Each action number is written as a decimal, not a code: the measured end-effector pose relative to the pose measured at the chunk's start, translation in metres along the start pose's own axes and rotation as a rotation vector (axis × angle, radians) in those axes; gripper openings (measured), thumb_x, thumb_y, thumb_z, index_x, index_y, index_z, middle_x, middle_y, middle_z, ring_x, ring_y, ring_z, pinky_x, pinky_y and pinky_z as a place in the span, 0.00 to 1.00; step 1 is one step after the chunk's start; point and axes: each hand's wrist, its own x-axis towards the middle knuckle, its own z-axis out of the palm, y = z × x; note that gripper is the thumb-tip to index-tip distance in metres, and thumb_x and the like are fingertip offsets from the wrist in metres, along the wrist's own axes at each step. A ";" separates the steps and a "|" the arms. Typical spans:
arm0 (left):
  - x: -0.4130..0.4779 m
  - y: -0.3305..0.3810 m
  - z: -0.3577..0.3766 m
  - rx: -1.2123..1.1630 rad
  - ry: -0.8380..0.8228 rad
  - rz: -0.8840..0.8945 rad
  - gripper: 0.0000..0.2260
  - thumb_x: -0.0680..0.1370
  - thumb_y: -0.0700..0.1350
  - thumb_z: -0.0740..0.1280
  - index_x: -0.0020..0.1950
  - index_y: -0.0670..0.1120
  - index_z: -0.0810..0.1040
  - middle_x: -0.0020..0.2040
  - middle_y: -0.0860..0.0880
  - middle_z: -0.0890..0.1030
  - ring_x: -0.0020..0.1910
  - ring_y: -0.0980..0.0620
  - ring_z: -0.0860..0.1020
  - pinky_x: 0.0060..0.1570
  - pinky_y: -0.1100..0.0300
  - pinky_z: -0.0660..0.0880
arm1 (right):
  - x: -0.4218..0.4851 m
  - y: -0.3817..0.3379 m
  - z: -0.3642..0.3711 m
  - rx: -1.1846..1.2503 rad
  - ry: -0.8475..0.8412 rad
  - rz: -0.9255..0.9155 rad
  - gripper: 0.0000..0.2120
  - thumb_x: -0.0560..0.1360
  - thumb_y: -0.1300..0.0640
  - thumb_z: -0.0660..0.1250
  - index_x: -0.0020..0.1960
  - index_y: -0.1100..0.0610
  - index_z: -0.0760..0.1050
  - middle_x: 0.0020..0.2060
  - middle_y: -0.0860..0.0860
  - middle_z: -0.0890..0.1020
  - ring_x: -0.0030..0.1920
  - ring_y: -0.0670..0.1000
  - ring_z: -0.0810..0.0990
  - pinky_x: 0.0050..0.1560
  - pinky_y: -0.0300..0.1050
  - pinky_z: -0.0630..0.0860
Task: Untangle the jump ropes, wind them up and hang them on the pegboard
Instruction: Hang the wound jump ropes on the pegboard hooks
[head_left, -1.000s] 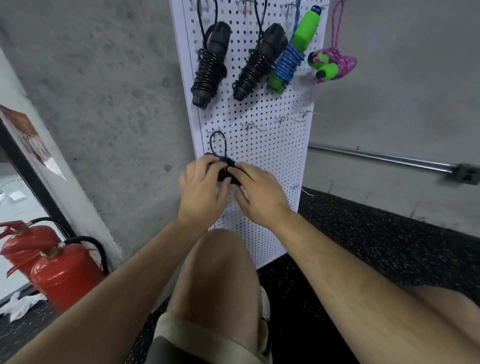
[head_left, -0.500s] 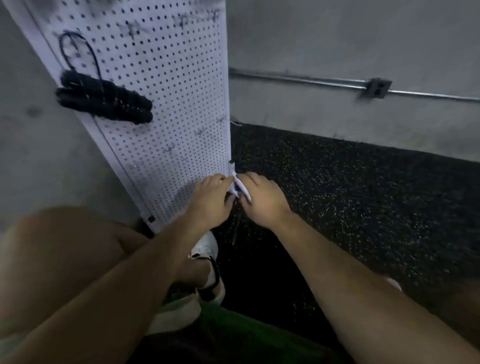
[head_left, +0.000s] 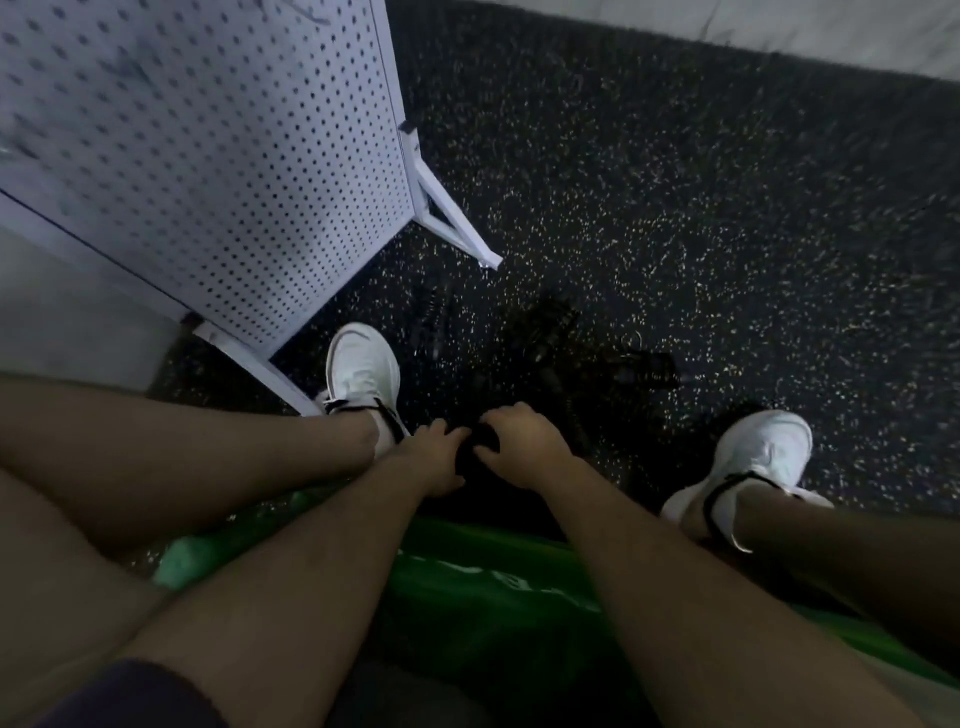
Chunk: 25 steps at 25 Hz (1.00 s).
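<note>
Black speckled rubber floor (head_left: 727, 208) fills most of what I can see, and the white perforated metal pegboard (head_left: 208, 156) stands on it at the left on its angled feet. Only the lower stretch of the board is in sight and nothing hangs there, so I cannot tell how many ropes are already up. A glossy green seat (head_left: 493, 582) lies under the person, whose white sneakers (head_left: 361, 364) are planted wide apart on the floor.

Between the shoes, a little farther out, lies a dark tangle of black jump ropes (head_left: 550, 332), blurred and hard to pick apart from the floor. That heap looks untouched, so I judge that untangling, winding and hanging are all left for it.

Nearest the person, the left hand (head_left: 434, 460) and the right hand (head_left: 522, 447) meet low over the floor on a small black rope piece (head_left: 475, 449). The right fingers (head_left: 498, 415) curl over its top and the left fingers reach round it from the other side. This looks like the start of another rope.
</note>
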 end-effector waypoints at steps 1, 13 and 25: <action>0.004 0.000 0.008 -0.015 -0.034 0.010 0.36 0.79 0.53 0.69 0.81 0.52 0.54 0.72 0.40 0.64 0.68 0.37 0.68 0.66 0.43 0.70 | 0.001 0.002 0.010 -0.014 -0.072 -0.012 0.21 0.79 0.45 0.66 0.68 0.54 0.72 0.61 0.52 0.78 0.63 0.55 0.72 0.61 0.53 0.75; 0.007 0.004 0.014 -0.304 0.022 0.063 0.32 0.78 0.38 0.66 0.79 0.51 0.57 0.61 0.40 0.72 0.55 0.39 0.76 0.56 0.46 0.76 | 0.012 0.004 0.050 0.217 -0.233 0.071 0.17 0.76 0.51 0.69 0.61 0.56 0.72 0.52 0.53 0.80 0.52 0.55 0.81 0.53 0.53 0.80; -0.066 0.025 -0.083 -0.737 0.620 0.064 0.17 0.78 0.39 0.69 0.66 0.48 0.74 0.56 0.51 0.78 0.56 0.52 0.78 0.57 0.60 0.73 | -0.030 -0.020 -0.066 0.451 0.348 0.072 0.16 0.70 0.43 0.71 0.54 0.49 0.78 0.48 0.48 0.82 0.48 0.51 0.80 0.47 0.45 0.76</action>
